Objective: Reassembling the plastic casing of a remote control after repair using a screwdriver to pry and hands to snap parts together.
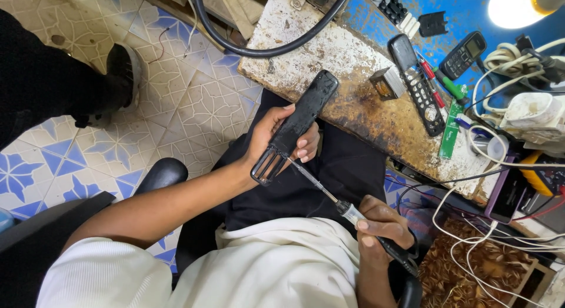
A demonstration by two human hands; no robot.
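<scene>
From the head camera we look down on our own lap, where our left hand (pixel 276 131) is wrapped around a long black remote-control shell (pixel 296 125), fingers closed along its far edge and thumb on the near side, so the shell sits clamped in that hand, tilted with its open battery bay toward us and its other end reaching up toward the bench. Our right hand (pixel 376 225) is curled tight around the black-and-clear handle of a screwdriver (pixel 347 211), and the thin metal shaft runs up and left until its tip meets the shell just beside the left fingers. Both hands hover over our dark trousers, in front of the worn, stained workbench (pixel 329 61). On that bench, well apart from the shell, we see a second remote with its keypad showing (pixel 422 87), a small black mobile phone (pixel 464 55) on the blue patch, a green circuit board (pixel 452 127) near the edge, a small metal block (pixel 385 84), and a tangle of white cables (pixel 518 61) around a white adapter. A thick black cable (pixel 259 48) loops over the bench's left end. Off to the left, another person's dark shoe (pixel 120 72) rests on the patterned blue-and-cream floor tiles (pixel 194 102).
</scene>
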